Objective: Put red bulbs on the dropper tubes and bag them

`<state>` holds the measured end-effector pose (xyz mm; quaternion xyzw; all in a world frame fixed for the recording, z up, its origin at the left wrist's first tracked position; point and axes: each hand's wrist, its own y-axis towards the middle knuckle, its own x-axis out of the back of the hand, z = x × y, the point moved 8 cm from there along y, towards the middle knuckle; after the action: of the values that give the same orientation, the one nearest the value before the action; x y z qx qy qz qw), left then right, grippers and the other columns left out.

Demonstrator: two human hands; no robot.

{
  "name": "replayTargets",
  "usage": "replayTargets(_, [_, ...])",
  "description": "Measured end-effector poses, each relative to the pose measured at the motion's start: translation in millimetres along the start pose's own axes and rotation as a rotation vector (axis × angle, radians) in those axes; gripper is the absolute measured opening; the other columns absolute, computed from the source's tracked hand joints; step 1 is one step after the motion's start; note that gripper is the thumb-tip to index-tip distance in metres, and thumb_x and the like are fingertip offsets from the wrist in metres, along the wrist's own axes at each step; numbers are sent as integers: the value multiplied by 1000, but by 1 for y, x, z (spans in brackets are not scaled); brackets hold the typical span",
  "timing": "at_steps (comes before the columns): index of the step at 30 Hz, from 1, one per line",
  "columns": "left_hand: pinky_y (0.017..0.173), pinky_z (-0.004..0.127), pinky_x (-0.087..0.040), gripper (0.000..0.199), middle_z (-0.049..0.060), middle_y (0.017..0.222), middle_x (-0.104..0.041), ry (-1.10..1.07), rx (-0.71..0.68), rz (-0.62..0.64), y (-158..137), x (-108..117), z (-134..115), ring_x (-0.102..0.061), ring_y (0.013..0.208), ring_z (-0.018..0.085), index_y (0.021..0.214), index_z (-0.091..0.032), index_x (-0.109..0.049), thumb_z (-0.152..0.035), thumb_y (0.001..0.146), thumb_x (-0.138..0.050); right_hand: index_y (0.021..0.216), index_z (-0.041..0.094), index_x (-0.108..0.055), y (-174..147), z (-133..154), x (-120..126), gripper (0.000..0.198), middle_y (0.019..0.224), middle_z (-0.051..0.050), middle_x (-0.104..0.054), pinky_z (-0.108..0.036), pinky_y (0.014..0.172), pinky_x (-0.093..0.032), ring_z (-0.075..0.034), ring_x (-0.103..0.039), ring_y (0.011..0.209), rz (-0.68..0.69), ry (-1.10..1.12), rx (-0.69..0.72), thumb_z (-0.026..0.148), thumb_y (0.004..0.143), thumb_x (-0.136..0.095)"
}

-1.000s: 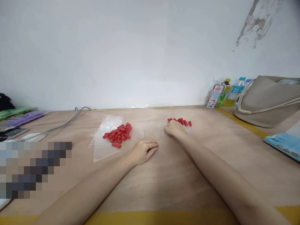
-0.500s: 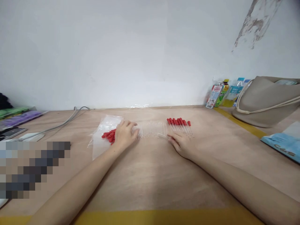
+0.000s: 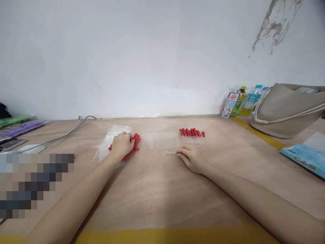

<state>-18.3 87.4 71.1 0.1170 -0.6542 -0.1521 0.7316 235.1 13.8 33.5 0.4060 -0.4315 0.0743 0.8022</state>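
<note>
My left hand (image 3: 122,145) is down on a loose pile of red rubber dropper bulbs (image 3: 136,139), its fingers curled in among them. How many bulbs it grips is hidden. Between thumb and fingers, my right hand (image 3: 191,158) pinches a thin clear glass dropper tube (image 3: 171,153), whose free end points left. Behind the two hands lies a row of bare glass tubes (image 3: 158,140). To the right of that row are several droppers with red bulbs (image 3: 192,132) fitted, bulbs toward the wall.
A clear plastic bag (image 3: 104,149) lies beneath and behind the bulb pile. A grey cable (image 3: 63,135) runs across the left side. Bottles (image 3: 251,101), a drink carton (image 3: 230,104), a beige bag (image 3: 286,112) and a blue packet (image 3: 302,156) stand or lie at the right.
My left hand has shifted left from the tubes onto the bulb pile, and its fingers have curled. Some bulbs now show to its right. The tube in my right hand has come slightly nearer.
</note>
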Motion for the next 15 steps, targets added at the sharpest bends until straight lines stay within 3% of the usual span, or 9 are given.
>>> replayTargets(5, [70, 36, -39, 28, 11, 79, -59, 88, -60, -117, 1, 11, -4, -55, 80, 26, 76, -15, -61, -26, 83, -37, 89, 17, -60, 0, -1, -1, 20, 82, -6, -57, -28, 70, -42, -15, -52, 77, 2, 9, -14, 22, 86, -40])
replayTargets(9, [68, 34, -41, 29, 11, 82, -57, 36, -163, -249, -4, 23, -19, -53, 81, 25, 79, -15, -60, -20, 85, -32, 88, 17, -59, 0, 1, 0, 19, 83, -6, -57, -28, 71, -41, -15, -52, 78, 2, 24, -19, 21, 85, -41])
replayTargets(13, [75, 30, -42, 24, 8, 98, -54, -296, -392, -379, -30, 40, -60, -53, 89, 20, 101, -17, -54, -21, 88, -34, 86, 16, -58, 1, 3, 1, 17, 82, -5, -57, -27, 70, -41, -15, -52, 77, 0, 30, -18, 20, 85, -41])
replayTargets(15, [73, 26, -44, 21, 6, 95, -55, -498, -479, -386, -47, 43, -80, -55, 85, 16, 99, -19, -54, -20, 88, -36, 85, 17, -57, 0, 1, 3, 16, 81, -5, -57, -28, 70, -40, -15, -52, 76, -5, 16, -24, 19, 84, -41])
